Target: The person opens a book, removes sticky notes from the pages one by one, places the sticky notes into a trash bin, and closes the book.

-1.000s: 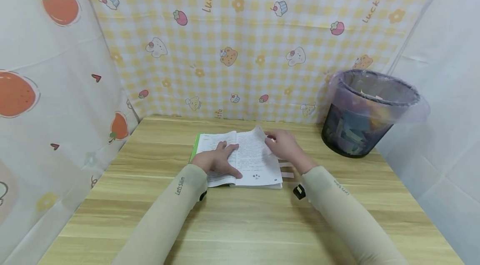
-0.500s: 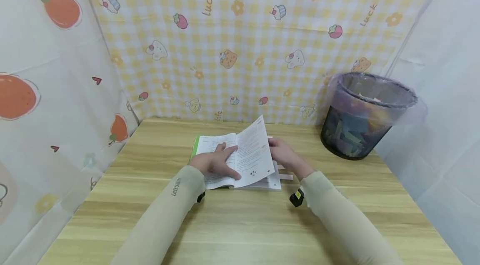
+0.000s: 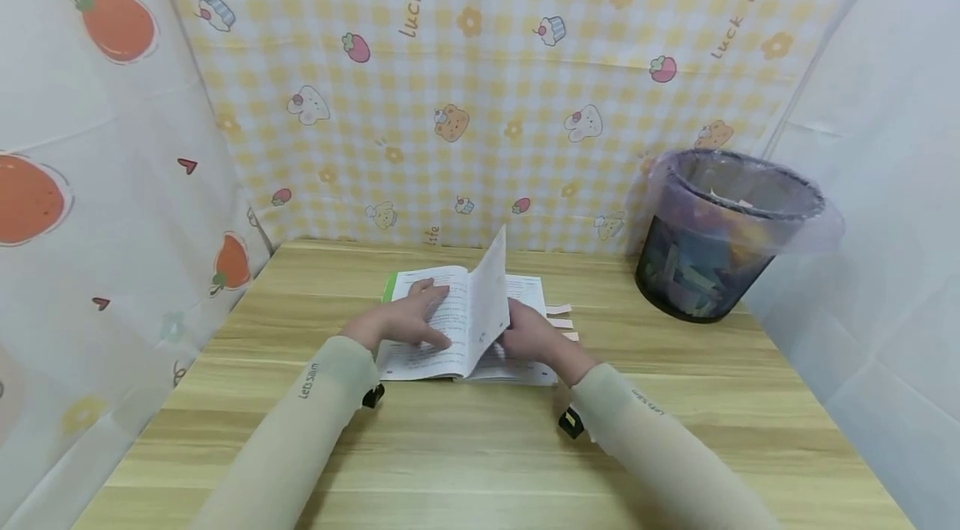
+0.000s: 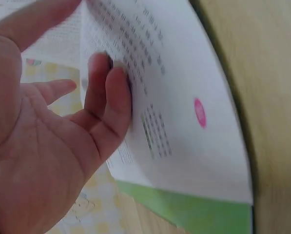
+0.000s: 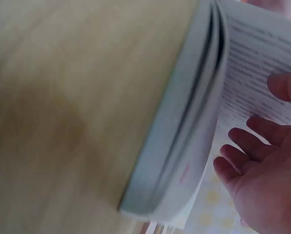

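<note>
An open book (image 3: 528, 290) with printed text lies on the wooden table, a green edge (image 4: 199, 207) showing at its left side. One leaf (image 3: 491, 292) stands nearly upright at the middle of the spread. My right hand (image 3: 531, 333) is behind that leaf, against its back, with part of the fingers hidden in the head view. Its fingers look spread and loosely bent beside the printed page in the right wrist view. Over the left page, my left hand (image 3: 407, 318) rests with thumb and fingers spread.
Pale paper tabs (image 3: 561, 323) stick out from the book's right side. A dark bin (image 3: 693, 263) with a purple liner stands at the table's back right. Small black devices (image 3: 572, 422) sit under both wrists. A yellow checked cloth (image 3: 495, 147) hangs behind the table.
The right-hand leaf has lifted from nearly flat to nearly upright, swinging left. My right hand has moved left with it, and my left hand has shifted slightly left on the left page.
</note>
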The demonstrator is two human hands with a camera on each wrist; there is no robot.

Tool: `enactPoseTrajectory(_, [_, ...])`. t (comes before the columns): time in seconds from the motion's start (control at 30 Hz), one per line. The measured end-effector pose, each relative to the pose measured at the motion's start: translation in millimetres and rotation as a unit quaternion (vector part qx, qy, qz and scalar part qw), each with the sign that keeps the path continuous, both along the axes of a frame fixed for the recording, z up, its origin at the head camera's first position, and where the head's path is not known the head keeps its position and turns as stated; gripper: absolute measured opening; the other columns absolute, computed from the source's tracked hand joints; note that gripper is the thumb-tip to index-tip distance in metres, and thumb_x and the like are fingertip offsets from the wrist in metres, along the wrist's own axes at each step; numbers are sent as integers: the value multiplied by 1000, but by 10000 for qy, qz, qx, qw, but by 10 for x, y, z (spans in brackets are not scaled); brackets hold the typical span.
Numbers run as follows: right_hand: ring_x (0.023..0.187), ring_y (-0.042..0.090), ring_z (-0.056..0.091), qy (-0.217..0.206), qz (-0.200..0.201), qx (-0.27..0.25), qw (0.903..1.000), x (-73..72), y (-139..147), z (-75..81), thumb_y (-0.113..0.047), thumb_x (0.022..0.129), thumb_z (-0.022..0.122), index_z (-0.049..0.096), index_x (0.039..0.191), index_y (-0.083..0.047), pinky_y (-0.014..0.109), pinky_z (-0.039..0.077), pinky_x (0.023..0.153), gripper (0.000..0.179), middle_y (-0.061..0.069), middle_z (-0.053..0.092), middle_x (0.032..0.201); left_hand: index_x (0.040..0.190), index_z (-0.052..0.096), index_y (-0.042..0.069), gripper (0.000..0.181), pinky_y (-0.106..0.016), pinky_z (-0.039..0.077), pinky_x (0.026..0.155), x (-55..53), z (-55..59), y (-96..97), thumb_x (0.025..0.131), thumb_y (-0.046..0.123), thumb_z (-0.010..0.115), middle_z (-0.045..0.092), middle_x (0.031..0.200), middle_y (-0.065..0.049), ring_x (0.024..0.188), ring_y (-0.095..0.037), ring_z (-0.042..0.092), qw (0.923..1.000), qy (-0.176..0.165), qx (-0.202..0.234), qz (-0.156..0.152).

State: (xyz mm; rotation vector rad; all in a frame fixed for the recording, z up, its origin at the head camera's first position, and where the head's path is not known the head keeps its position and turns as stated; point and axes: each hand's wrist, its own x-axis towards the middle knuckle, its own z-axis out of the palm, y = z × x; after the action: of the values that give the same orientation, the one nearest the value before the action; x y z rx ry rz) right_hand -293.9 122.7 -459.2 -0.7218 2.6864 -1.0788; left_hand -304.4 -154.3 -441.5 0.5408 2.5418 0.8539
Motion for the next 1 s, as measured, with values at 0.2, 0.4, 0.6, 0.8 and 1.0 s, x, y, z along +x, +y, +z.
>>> enactPoseTrajectory(0.2, [155,40,51,209,406,799,9957,94,-95,-43,-44,110,60,47,167,-13,60,41,129,66,20,56,164,174,28,9,107,-56,54,117,2,-27,-197,89,28,90,13,180,-28,156,-50,41,9985,-110,321,436])
enactPoseTrajectory(0.4, [150,42,56,316,442,1500,9872,147,-137,-53,-58,108,59,39,172,-28,62,48,122,74,21,51,167,166,44,3,89,-64,45,122,-3,-55,-418,91,21,88,31,173,-31,151,-52,44,9982,111,240,530])
enactPoseTrajectory(0.6, [143,39,62,201,464,1918,9801,147,-232,-22,-62,107,57,38,172,-39,56,52,119,71,21,48,169,149,62,0,49,-71,38,125,-26,-25,-618,101,4,69,60,154,-29,145,-52,54,9983,334,416,243])
enactPoseTrajectory(0.8, [131,38,68,187,439,2195,9745,165,-297,38,-63,106,60,41,170,-42,54,55,114,69,22,50,164,160,50,-5,54,-71,37,127,-57,159,-720,107,6,56,52,163,-31,154,-55,44,9950,648,-191,730])
enactPoseTrajectory(1.0, [124,37,65,348,421,2338,9707,207,-340,81,-63,106,61,45,168,-40,54,56,110,69,22,56,153,163,44,-6,59,-68,49,118,-66,346,-550,111,18,57,51,163,-32,145,-53,55,9876,1215,-149,985])
